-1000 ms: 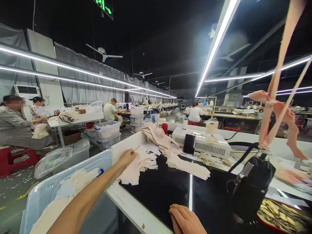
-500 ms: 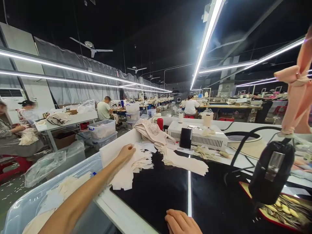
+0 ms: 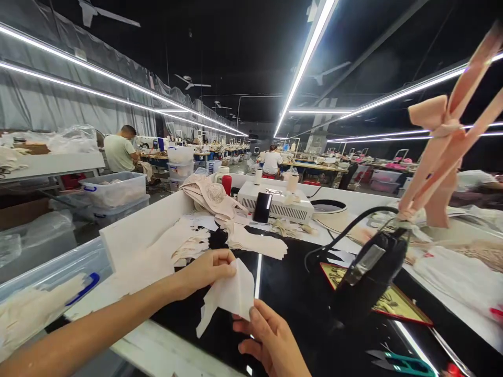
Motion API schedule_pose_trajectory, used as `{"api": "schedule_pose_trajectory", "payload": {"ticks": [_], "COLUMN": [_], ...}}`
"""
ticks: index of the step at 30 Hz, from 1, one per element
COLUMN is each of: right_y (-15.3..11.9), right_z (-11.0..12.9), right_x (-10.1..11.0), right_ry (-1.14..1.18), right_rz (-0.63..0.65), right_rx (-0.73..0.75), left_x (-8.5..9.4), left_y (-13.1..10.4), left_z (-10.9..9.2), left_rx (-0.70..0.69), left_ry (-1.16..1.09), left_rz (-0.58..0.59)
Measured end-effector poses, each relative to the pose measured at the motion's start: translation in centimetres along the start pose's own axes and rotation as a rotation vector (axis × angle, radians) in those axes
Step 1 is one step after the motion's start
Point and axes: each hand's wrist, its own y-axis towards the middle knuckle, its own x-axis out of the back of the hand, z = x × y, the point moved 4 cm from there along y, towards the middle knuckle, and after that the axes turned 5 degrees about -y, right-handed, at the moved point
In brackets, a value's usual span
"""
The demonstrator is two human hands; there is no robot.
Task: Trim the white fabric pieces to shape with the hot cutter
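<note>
A small pale cut piece of fabric (image 3: 231, 293) hangs over the black tabletop between my hands. My left hand (image 3: 210, 269) pinches its top edge between thumb and fingers. My right hand (image 3: 271, 337) is closed on its lower right edge, thumb on top. Beyond my left hand lies a fanned stack of pale cut pieces (image 3: 157, 254). A second stack of cut pieces (image 3: 257, 242) rests on the black tabletop (image 3: 291, 288), farther back.
A black hanging device (image 3: 369, 277) tied with pink strips stands at the right, by a red-rimmed tray (image 3: 408, 306). Teal-handled snips (image 3: 401, 363) lie near the front. A phone (image 3: 262, 207) leans against a white box (image 3: 283, 203). A plastic bin (image 3: 96, 262) is at the left.
My left hand has come from the left stack to the middle with a fabric piece. My right hand has risen from the tabletop and grips its edge. The view has turned right.
</note>
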Motion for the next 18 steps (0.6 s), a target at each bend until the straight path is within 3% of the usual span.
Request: {"api": "schedule_pose_trajectory", "payload": {"ticks": [6,11,18], "right_y": [-0.5,-0.7,-0.5], "right_z": [-0.5,-0.8,-1.8], "right_x": [1.4,1.8,2.9], "right_ry": [-0.134,-0.230,-0.327], "right_rz": [0.068,0.141,0.218], "right_rx": [0.008,-0.007,-0.056], "left_x": [-2.5,-2.6,-2.7], "left_y": [0.8,1.3,1.8], "left_z": [2.0,3.1,3.3], "left_rx": [0.098,0.127,0.104], "left_ry": [-0.016,0.035,0.104], "left_rz": [0.113,0.112,0.109]}}
